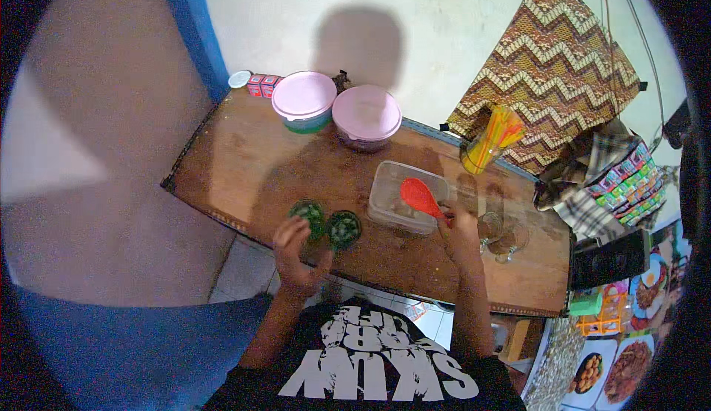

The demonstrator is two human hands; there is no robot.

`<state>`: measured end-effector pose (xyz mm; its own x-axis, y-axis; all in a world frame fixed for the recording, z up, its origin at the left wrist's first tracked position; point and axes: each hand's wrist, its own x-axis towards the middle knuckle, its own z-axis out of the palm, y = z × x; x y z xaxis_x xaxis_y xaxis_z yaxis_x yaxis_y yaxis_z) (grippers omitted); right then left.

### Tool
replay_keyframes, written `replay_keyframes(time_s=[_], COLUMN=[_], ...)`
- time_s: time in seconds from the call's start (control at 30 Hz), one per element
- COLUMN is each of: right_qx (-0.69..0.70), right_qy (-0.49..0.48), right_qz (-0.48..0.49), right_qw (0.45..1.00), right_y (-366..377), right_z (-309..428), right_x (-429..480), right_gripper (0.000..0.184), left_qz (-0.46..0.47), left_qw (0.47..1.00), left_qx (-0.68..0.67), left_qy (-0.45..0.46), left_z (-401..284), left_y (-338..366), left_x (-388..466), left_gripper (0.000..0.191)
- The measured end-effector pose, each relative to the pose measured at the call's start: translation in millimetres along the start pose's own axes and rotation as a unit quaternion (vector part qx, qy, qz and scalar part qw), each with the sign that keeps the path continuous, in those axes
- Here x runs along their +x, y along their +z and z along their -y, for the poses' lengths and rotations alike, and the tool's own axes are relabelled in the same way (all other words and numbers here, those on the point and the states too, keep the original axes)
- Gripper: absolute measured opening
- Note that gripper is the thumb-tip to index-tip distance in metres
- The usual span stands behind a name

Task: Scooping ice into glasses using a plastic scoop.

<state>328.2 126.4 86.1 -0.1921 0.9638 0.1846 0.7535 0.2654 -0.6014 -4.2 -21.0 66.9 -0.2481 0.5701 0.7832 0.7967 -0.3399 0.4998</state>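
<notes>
My right hand (460, 237) grips the handle of a red plastic rice paddle (419, 195). The paddle's head is over a clear rectangular plastic container (383, 203) on the wooden table; the contents are hard to make out. My left hand (297, 255) has its thumb and fingers apart at the table's front edge. Its fingertips overlap the near side of a green-looking glass (307, 211); whether they touch it I cannot tell. Just right of that stands a second glass (344, 229), with pale pieces visible inside, possibly ice.
Two pink-lidded round tubs (304, 95) and small red boxes (263, 85) line the table's back. A container of colourful straws (491, 139) stands at the back right. Clear glass mugs (491, 226) are just right of my right hand. Sachet strips (627, 186) hang beyond the table's right end.
</notes>
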Motion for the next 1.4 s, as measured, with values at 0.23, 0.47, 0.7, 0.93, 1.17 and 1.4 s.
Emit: replay_keyframes(time_s=[0.23, 0.47, 0.7, 0.93, 1.17, 1.4], right_qx=[-0.038, -0.028, -0.046, -0.025, 0.063, -0.017], right_qy=[0.046, 0.141, 0.030, 0.027, 0.057, -0.029], right_qz=[-0.042, -0.075, -0.129, -0.151, -0.136, -0.219], right_qw=[0.997, 0.987, 0.990, 0.988, 0.987, 0.975], right_y=[20.2, 36.2, 41.1, 45.9, 41.0, -2.7], right_z=[-11.3, -17.9, 8.5, 19.6, 6.4, 5.9], right_x=[-1.9, -14.4, -23.3, -35.7, -45.8, -69.4], right_gripper=[0.032, 0.035, 0.034, 0.040, 0.048, 0.047], left_qz=[0.099, 0.264, 0.329, 0.376, 0.397, 0.401], left_qw=[0.977, 0.923, 0.893, 0.869, 0.859, 0.863], left_qx=[-0.168, -0.269, -0.301, -0.319, -0.324, -0.307], left_qy=[0.087, 0.074, 0.061, 0.041, -0.017, -0.002], left_z=[-33.1, -40.2, -36.4, -34.4, -48.3, -80.1], left_y=[14.0, 33.2, 41.9, 46.3, 55.5, 90.4], left_x=[7.0, -3.5, -6.6, -9.0, -9.4, -8.9], left_gripper=[0.058, 0.051, 0.046, 0.044, 0.042, 0.042])
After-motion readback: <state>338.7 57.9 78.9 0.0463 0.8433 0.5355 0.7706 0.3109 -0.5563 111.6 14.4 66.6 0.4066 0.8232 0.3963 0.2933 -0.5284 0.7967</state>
